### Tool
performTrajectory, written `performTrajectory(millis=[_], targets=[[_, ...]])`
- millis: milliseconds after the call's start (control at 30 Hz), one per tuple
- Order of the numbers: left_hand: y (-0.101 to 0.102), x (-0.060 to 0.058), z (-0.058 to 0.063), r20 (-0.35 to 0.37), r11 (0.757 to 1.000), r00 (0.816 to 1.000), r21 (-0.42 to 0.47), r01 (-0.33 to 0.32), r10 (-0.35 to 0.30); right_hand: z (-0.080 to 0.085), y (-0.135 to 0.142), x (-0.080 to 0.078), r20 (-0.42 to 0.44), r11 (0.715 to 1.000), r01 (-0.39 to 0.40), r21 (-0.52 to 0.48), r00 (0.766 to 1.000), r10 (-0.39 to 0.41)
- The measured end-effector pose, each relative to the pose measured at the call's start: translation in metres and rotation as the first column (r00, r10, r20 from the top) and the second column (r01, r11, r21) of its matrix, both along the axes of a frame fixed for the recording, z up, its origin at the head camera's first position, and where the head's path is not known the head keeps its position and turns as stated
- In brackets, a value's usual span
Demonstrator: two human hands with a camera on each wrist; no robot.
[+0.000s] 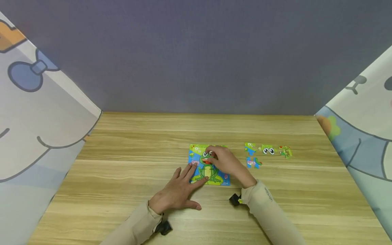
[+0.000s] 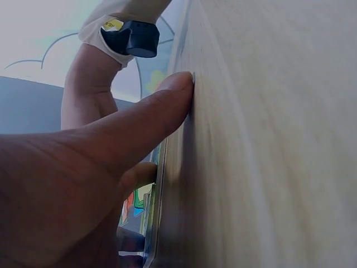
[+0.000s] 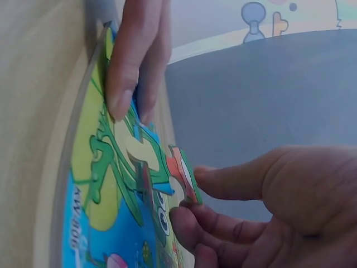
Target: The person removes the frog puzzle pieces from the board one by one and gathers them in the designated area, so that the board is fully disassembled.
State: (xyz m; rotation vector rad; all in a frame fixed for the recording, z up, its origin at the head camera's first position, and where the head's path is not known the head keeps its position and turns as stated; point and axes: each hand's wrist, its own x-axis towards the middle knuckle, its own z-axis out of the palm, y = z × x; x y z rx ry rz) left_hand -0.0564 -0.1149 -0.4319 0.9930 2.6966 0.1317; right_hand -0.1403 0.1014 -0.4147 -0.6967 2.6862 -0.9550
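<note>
A frog jigsaw puzzle [image 1: 225, 181] with a blue and green picture lies flat in the middle of the table. My left hand [image 1: 178, 193] is spread over its lower left part, fingers straight, fingertips on the picture and thumb on the wood. Between thumb and fingers, my right hand [image 1: 226, 160] pinches a puzzle piece [image 3: 188, 174] showing the frog's red mouth. That piece is tilted up from the puzzle's surface in the right wrist view, close beside the frog's yellow belly [image 3: 142, 153]. The left wrist view shows my left thumb [image 2: 175, 92] against the tabletop.
Several loose puzzle pieces lie right of the puzzle: a blue-green one [image 1: 250, 148], one with two eyes [image 1: 268, 150], a leafy one [image 1: 286, 152] and a blue-pink one [image 1: 253, 162]. A grey panel [image 1: 196, 68] rises behind the wooden table [image 1: 128, 153]; cartoon-printed walls flank it.
</note>
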Motion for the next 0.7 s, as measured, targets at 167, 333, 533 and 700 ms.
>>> performTrajectory(millis=[167, 333, 533, 700], targets=[[-0.001, 0.0, -0.001, 0.001, 1.0, 1.0, 0.013, 0.002, -0.002, 0.0, 0.004, -0.001, 0.02, 0.999, -0.03, -0.033, 0.999, 0.03], [-0.001, 0.001, -0.001, -0.008, 1.0, 1.0, 0.02, 0.005, -0.005, -0.002, 0.006, -0.001, 0.016, 0.997, -0.047, -0.063, 0.999, 0.048], [-0.001, 0.001, -0.001, -0.012, 1.0, 1.0, 0.014, 0.006, -0.006, -0.005, 0.01, 0.002, 0.057, 0.991, -0.016, -0.132, 0.998, 0.024], [-0.001, 0.001, -0.001, -0.013, 1.0, 1.0, 0.015, 0.006, -0.006, -0.01, 0.014, 0.0, 0.09, 0.981, 0.005, -0.193, 0.996, 0.012]])
